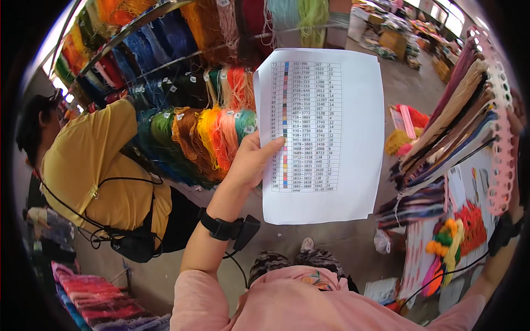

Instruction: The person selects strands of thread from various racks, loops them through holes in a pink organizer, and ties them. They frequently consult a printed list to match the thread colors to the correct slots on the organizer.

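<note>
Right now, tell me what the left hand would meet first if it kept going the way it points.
The left hand points up past the paper sheet it holds; beyond lie the hanging thread skeins, probably first, though depth is unclear.

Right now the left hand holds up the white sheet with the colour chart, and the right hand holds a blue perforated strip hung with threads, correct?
Not quite. In the head view the perforated strip in the right hand is pink, not blue. The rest stands: the left hand holds up the white sheet with the colour chart, and threads hang from the strip.
</note>
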